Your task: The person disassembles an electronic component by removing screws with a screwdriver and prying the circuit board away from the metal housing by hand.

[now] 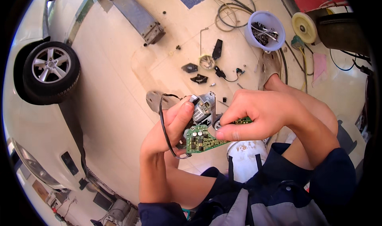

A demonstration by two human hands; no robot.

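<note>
My left hand (175,124) is closed around a grey metal housing (210,102) with a pale slotted connector block in it, held above the floor between my knees. A black cable (162,120) loops from the housing past my left wrist. Against the housing's near side lies a green circuit board (197,143) dotted with small components, tilted up to the right. My right hand (256,113) pinches this board between thumb and bent fingers. Its fingers hide the board's middle, and a round part shows beside the fingertips.
Several black plastic parts (199,79) and a small round dish (207,62) lie on the tiled floor ahead. Farther right stands a lavender bucket (266,19) of tools, near hoses and a cream reel (304,28). A car wheel (51,67) and a metal beam (133,15) are at left.
</note>
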